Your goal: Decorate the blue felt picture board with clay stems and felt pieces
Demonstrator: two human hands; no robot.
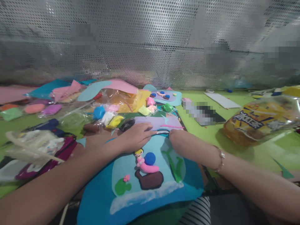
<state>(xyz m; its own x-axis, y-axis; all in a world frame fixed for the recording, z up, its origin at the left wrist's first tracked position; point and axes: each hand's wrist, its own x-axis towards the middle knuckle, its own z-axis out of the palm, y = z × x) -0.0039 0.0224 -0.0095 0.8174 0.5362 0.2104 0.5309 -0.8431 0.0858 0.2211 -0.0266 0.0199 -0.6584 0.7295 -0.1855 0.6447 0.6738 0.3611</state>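
A blue foam bag-shaped craft piece [93,193] lies before me with a paler blue panel [161,175] on it. The panel carries clay shapes: a pink figure [150,168] with a blue ball, a brown boat-like form [151,180], green weeds [177,167] and a white band [145,197]. My left hand [138,136] rests at the panel's top edge, fingers stretched out. Opposite it, my right hand [181,142] is curled, its fingertips mostly hidden, at the right end of a dark-edged white curved strip [162,132] between the hands.
Small bags of coloured clay [110,115] lie behind my left hand. A second decorated lilac piece [161,95] is farther back. At right, a large tea bottle [260,118] lies on its side on the green table [203,137]. A perforated metal screen [150,43] rises behind.
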